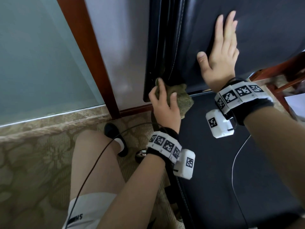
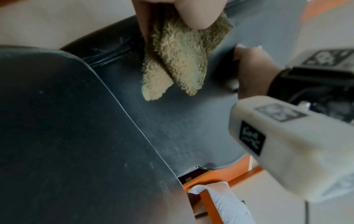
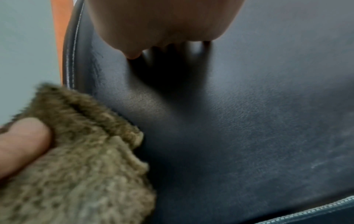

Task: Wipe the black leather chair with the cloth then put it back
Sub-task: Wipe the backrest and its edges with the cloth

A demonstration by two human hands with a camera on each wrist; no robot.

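Note:
The black leather chair [image 1: 206, 47] fills the right of the head view, backrest above and seat [image 1: 214, 162] below. My left hand [image 1: 162, 104] grips a bunched olive-brown cloth [image 1: 183, 100] against the lower left edge of the backrest, by its stitched seam. In the left wrist view the cloth [image 2: 176, 57] hangs in two folds from my fingers over the leather. My right hand [image 1: 221, 53] lies flat with straight fingers on the backrest front, to the right of the cloth. In the right wrist view the cloth [image 3: 76, 166] shows at the lower left with a left fingertip on it.
A grey wall panel [image 1: 115, 47] with a dark wooden frame [image 1: 92, 55] stands just left of the chair. Patterned beige carpet [image 1: 33, 162] covers the floor. My bare knee [image 1: 95, 154] and black shoe [image 1: 113, 129] are below left. A wooden chair frame [image 1: 288, 75] stands at the right.

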